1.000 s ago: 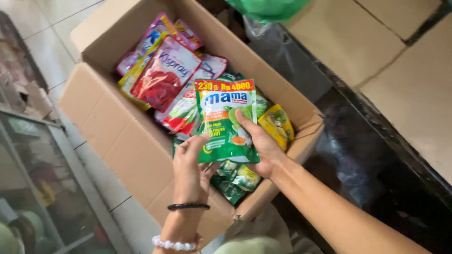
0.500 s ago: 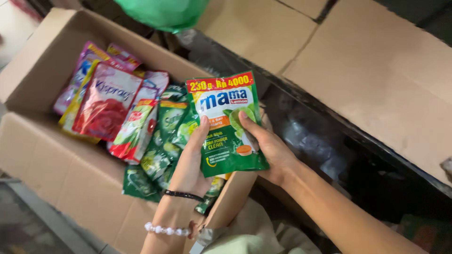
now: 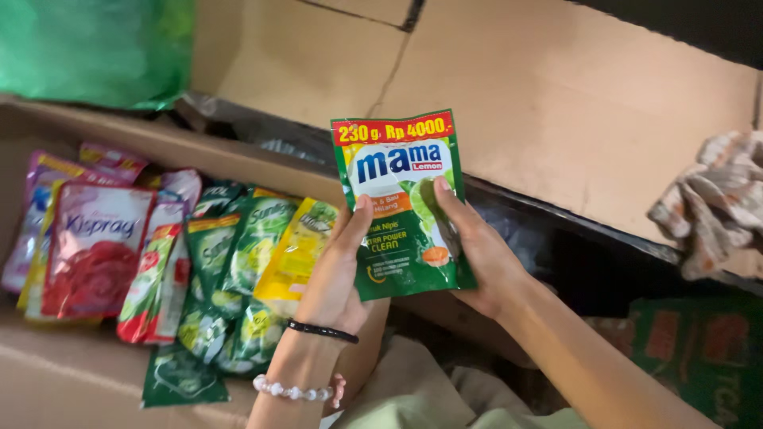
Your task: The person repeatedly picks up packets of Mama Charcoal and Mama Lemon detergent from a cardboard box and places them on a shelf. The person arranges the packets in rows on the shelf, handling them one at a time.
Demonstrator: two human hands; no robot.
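Both hands' grip (image 3: 334, 278) (image 3: 485, 254) lifts pouch (image 3: 401, 206) (over box edge (image 3: 238, 151)).

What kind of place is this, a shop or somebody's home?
Probably a small shop's stock area. Both hands, left hand and right hand, hold one green sachet above an open cardboard box packed with many more refill sachets, beside flattened cardboard.

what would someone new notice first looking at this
Most likely the green refill pouch near the middle of the view, held upright in both hands, the left hand on its left edge and the right hand on its right. Next, to the left, the open cardboard box filled with sachets: a red pouch at the far left, green and yellow ones beside it.
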